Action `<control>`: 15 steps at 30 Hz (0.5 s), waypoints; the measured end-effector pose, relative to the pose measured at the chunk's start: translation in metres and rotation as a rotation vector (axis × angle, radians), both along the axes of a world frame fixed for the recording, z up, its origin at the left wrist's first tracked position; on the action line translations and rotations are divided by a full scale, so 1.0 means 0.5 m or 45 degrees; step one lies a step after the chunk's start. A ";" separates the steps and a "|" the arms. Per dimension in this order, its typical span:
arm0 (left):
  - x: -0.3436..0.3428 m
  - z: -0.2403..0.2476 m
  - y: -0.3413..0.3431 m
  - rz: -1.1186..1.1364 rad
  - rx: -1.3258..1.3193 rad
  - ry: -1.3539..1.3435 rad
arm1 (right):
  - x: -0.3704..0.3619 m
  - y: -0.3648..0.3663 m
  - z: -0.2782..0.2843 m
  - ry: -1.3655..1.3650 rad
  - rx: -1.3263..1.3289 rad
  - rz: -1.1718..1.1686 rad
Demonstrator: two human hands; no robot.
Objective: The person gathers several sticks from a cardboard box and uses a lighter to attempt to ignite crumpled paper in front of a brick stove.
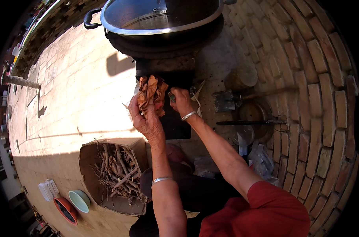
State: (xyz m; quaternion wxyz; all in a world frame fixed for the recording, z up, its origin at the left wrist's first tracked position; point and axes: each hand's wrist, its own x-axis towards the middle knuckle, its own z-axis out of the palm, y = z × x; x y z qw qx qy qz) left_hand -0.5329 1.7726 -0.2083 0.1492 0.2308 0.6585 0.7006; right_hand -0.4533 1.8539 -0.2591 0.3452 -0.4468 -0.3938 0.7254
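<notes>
Dry brown leaves (151,91), crumpled in a bunch, are gripped in my left hand (146,118) in front of the dark stove (165,66). Just to the right, my right hand (182,102) is closed with a small green thing (172,97) poking out by the thumb; most of it is hidden, so its kind cannot be told. The two hands are close together but apart. Above them a wide pot with a glass lid (159,17) sits on the stove.
A cardboard box (138,148) of broken sticks (118,170) stands at the lower left, beside a green basin (79,200) and an orange-rimmed bowl (65,211). To the right are a shovel (224,101), a log (242,77), clear plastic bags (260,160) and a brick wall (324,114).
</notes>
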 end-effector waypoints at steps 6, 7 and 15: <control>0.000 0.003 -0.002 0.001 0.010 0.015 | 0.008 0.004 0.025 0.154 -0.146 0.151; 0.000 0.003 -0.003 0.000 0.020 0.006 | 0.008 0.003 0.031 0.168 -0.119 0.174; -0.001 0.011 -0.004 0.001 0.035 -0.006 | 0.036 0.005 0.017 -0.131 0.615 0.223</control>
